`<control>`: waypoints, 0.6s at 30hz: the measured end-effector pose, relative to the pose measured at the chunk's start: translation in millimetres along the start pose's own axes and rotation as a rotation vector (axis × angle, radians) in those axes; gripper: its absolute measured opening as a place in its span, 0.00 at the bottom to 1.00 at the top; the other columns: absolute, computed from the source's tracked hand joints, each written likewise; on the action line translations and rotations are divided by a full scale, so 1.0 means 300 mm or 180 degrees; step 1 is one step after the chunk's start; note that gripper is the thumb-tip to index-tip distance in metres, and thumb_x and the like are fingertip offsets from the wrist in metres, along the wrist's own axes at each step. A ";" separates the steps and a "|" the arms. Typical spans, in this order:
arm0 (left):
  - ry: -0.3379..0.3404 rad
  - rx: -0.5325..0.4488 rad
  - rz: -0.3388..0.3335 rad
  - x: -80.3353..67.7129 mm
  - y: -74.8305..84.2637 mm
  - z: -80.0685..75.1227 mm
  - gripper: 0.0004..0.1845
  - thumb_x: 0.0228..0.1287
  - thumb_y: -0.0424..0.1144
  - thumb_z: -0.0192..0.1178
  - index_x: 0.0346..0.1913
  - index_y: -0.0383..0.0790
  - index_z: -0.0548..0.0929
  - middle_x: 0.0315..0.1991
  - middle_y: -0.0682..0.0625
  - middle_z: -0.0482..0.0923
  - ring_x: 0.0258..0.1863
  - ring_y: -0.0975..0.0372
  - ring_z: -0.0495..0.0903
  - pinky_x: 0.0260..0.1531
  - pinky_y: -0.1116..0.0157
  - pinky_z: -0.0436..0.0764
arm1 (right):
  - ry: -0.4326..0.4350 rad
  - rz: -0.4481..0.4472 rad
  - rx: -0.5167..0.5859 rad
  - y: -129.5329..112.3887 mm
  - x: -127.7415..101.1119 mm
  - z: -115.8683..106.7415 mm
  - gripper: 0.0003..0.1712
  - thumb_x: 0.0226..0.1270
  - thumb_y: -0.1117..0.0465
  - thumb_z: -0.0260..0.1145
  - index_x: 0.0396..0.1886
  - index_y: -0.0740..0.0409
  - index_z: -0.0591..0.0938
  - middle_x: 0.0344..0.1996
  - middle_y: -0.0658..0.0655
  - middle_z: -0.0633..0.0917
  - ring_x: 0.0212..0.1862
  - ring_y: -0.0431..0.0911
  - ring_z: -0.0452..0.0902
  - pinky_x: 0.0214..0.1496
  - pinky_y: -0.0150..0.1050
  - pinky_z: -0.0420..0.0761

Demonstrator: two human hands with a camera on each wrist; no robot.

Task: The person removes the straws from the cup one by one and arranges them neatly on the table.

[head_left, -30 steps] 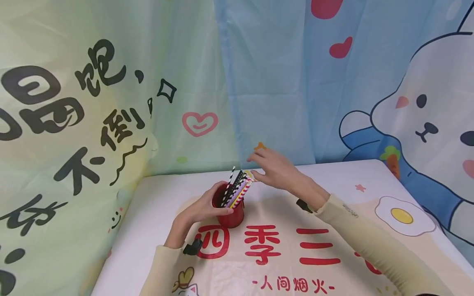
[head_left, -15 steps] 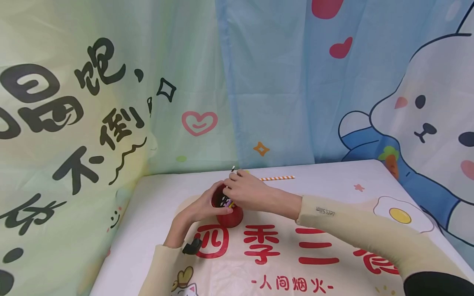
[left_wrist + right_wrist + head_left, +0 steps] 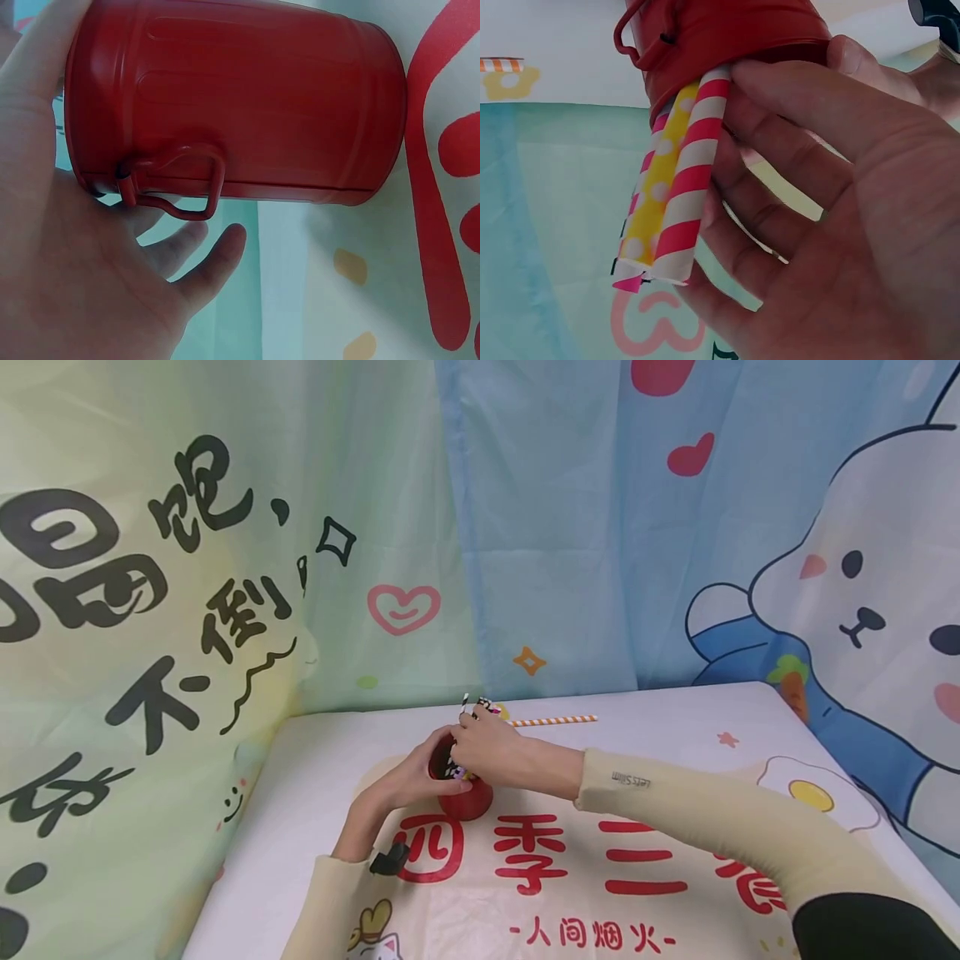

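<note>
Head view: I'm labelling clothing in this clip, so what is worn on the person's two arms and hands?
Both hands, the left hand and right hand, are bare: no gloves or rings show. Each arm wears a pale cream long sleeve; the right one carries small dark lettering near the cuff and a black layer above it. A small black device sits at the left wrist.

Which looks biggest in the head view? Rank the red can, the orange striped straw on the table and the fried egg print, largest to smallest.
1. Fried egg print, the widest patch.
2. Red can, though both hands partly hide it, so unsure.
3. Orange striped straw, long but very thin, and farthest from the camera.
</note>
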State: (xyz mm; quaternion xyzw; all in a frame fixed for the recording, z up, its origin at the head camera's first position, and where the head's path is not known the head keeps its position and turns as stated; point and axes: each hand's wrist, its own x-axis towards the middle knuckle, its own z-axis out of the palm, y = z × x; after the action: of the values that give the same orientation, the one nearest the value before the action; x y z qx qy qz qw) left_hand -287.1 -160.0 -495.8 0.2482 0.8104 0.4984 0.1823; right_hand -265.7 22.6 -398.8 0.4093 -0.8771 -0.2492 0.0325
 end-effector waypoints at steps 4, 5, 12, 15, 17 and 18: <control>0.0000 -0.0003 -0.0020 0.002 0.000 0.000 0.44 0.60 0.43 0.71 0.75 0.58 0.57 0.66 0.54 0.68 0.64 0.57 0.70 0.55 0.59 0.83 | -0.0047 0.0014 -0.0065 -0.005 0.001 -0.010 0.30 0.55 0.42 0.77 0.58 0.44 0.85 0.57 0.52 0.85 0.59 0.47 0.77 0.68 0.46 0.75; 0.0003 -0.0001 -0.0023 0.002 0.000 0.000 0.44 0.60 0.43 0.71 0.75 0.57 0.57 0.66 0.53 0.68 0.64 0.57 0.70 0.56 0.58 0.83 | -0.0054 0.0013 -0.0087 -0.005 0.000 -0.012 0.30 0.55 0.42 0.76 0.58 0.44 0.85 0.57 0.52 0.85 0.59 0.47 0.77 0.68 0.46 0.75; 0.0027 -0.0013 -0.0034 -0.002 0.000 -0.001 0.44 0.60 0.42 0.71 0.75 0.57 0.57 0.66 0.53 0.68 0.64 0.56 0.70 0.55 0.58 0.83 | -0.0100 -0.0025 -0.0261 -0.004 0.000 -0.020 0.29 0.56 0.42 0.76 0.59 0.41 0.85 0.60 0.51 0.84 0.61 0.47 0.76 0.69 0.45 0.74; 0.0013 -0.0008 -0.0046 -0.003 0.001 -0.001 0.44 0.60 0.43 0.71 0.75 0.59 0.57 0.66 0.54 0.68 0.64 0.58 0.70 0.55 0.59 0.83 | -0.0093 -0.0032 -0.0294 -0.006 -0.002 -0.019 0.28 0.57 0.42 0.75 0.58 0.40 0.85 0.59 0.51 0.84 0.61 0.47 0.76 0.69 0.45 0.74; 0.0011 -0.0004 -0.0022 -0.003 0.003 -0.001 0.44 0.60 0.44 0.71 0.75 0.58 0.57 0.66 0.54 0.68 0.64 0.58 0.70 0.56 0.59 0.83 | -0.0094 -0.0018 -0.0302 -0.009 -0.003 -0.018 0.27 0.58 0.42 0.75 0.58 0.39 0.85 0.58 0.50 0.84 0.60 0.47 0.76 0.68 0.45 0.73; 0.0010 0.0003 -0.0019 -0.004 0.003 -0.001 0.44 0.60 0.44 0.71 0.75 0.58 0.57 0.66 0.54 0.68 0.64 0.59 0.70 0.57 0.58 0.83 | -0.0095 -0.0015 -0.0315 -0.012 -0.003 -0.017 0.27 0.58 0.42 0.74 0.57 0.39 0.85 0.58 0.50 0.85 0.60 0.46 0.76 0.68 0.44 0.73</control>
State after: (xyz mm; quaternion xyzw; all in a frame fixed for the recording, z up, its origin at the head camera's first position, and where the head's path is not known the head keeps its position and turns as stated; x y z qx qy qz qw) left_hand -286.2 -160.4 -494.9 0.2451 0.8117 0.4978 0.1823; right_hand -261.4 19.2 -395.9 0.4054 -0.8632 -0.2984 0.0391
